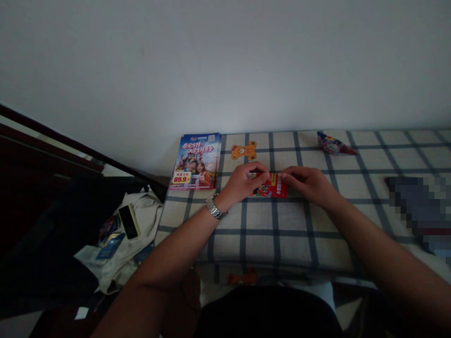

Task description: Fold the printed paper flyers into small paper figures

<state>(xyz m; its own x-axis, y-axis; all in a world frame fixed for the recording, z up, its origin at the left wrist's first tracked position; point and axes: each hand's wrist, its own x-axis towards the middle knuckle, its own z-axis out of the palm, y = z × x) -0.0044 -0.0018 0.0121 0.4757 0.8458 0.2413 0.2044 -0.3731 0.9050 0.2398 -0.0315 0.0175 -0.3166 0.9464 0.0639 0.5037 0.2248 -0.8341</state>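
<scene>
Both the left hand (243, 184) and the right hand (307, 183) pinch the ends of a red folded paper (273, 188) lying on the checked tabletop (282, 237), just right of a flyer stack (197, 162).

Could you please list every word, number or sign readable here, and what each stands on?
"89.9": yellow box, lower left of the flyer.
Flyer's Chinese headline and QR code: too blurred to read.
Print on the red paper, pinched by the left hand and right hand: too small to read.
Print on the folded paper: unreadable.
</scene>
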